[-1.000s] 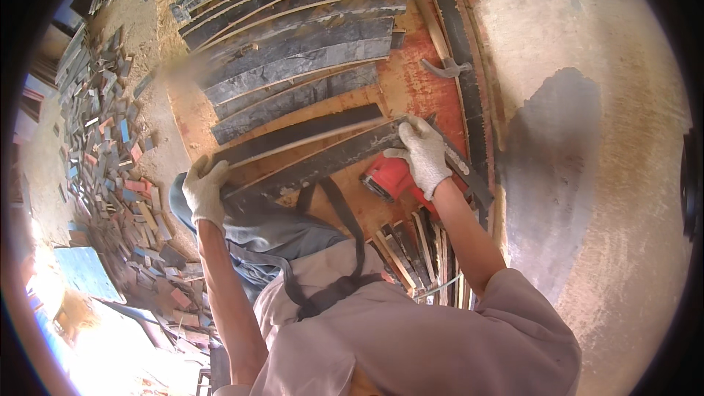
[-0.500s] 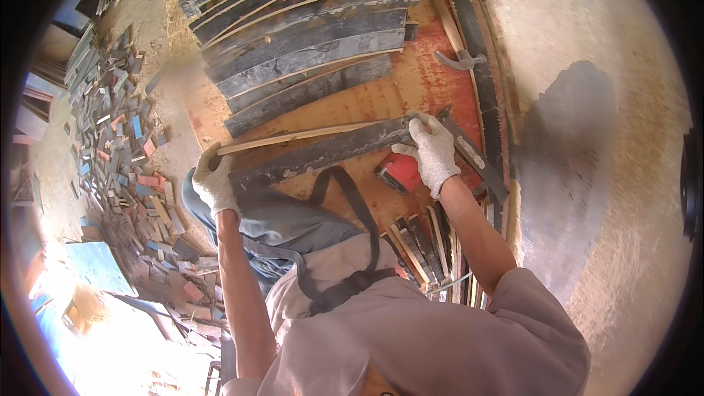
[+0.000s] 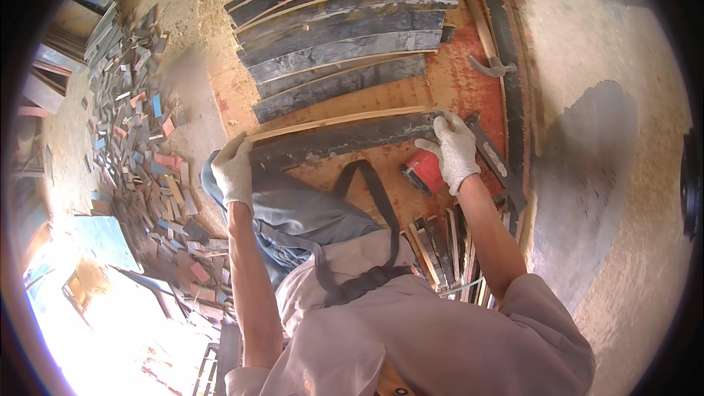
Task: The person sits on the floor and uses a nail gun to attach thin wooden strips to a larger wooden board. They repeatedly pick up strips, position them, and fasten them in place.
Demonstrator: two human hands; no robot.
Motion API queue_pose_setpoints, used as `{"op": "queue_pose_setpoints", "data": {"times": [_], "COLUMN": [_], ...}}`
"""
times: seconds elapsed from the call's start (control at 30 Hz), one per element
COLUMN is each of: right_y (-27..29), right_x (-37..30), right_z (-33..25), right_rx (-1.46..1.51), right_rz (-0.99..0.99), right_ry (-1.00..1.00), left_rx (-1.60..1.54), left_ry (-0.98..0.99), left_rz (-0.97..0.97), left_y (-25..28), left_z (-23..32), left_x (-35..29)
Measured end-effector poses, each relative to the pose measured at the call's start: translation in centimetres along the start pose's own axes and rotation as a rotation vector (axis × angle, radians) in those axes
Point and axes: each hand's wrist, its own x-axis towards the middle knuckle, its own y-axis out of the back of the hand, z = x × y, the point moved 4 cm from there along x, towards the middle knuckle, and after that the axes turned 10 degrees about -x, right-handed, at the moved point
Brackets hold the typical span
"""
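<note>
A long, narrow dark-faced wooden plank (image 3: 345, 141) with a pale raw edge spans the space in front of me, over the orange-red board. My left hand (image 3: 233, 172), in a pale work glove, is closed on its left end, by my knee. At the other end, my gloved right hand (image 3: 456, 148) pinches the plank between thumb and fingers. Just under the right hand, a red-and-black boxy object (image 3: 423, 171) rests on the board; its kind is unclear. A claw hammer (image 3: 493, 67) lies farther off to the right.
Several dark planks (image 3: 352, 48) lie in rows on the orange-red board (image 3: 469, 99). More strips (image 3: 444, 246) are bunched by my right side. Offcuts (image 3: 147, 169) are heaped on the floor at left. A long dark beam (image 3: 511, 103) borders the right side.
The whole view has shifted, so the surroundings appear farther right. The plank's pale edge looks level along its dark face now, and my left fingers have wrapped closer over its end.
</note>
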Motion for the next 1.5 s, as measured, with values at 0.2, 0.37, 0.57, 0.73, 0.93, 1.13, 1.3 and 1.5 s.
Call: {"op": "queue_pose_setpoints", "data": {"times": [0.2,0.37,0.57,0.73,0.93,1.13,1.3,1.5], "right_y": [1.6,2.2,1.7,3.6,9.4,9.6,9.7,9.2], "right_x": [1.1,0.9,-0.1,-0.1,0.2,0.3,0.5,0.2], "right_z": [0.3,-0.2,-0.9,-0.9,-1.8,-2.2,-0.8,-0.9], "right_rx": [0.011,-0.051,-0.034,-0.055,-0.005,0.09,0.076,0.056], "right_rz": [-0.005,-0.015,-0.046,-0.081,-0.179,-0.195,-0.195,-0.176], "right_ry": [0.017,0.046,0.041,0.11,0.265,0.288,0.251,0.254], "left_rx": [-0.134,-0.359,-0.185,-0.26,-0.58,-0.856,-0.782,-0.671], "left_ry": [0.17,0.17,0.263,0.506,0.713,0.598,0.514,0.632], "left_rz": [0.023,-0.005,0.027,0.067,-0.184,-0.221,-0.283,-0.258], "left_y": [-0.6,-0.9,-1.7,-3.3,-9.6,-14.7,-14.6,-14.6], "left_z": [1.1,-0.4,2.1,2.3,1.3,0.9,0.9,1.5], "left_x": [-1.2,-0.8,-1.5,-2.1,-6.3,-6.0,-7.0,-7.9]}}
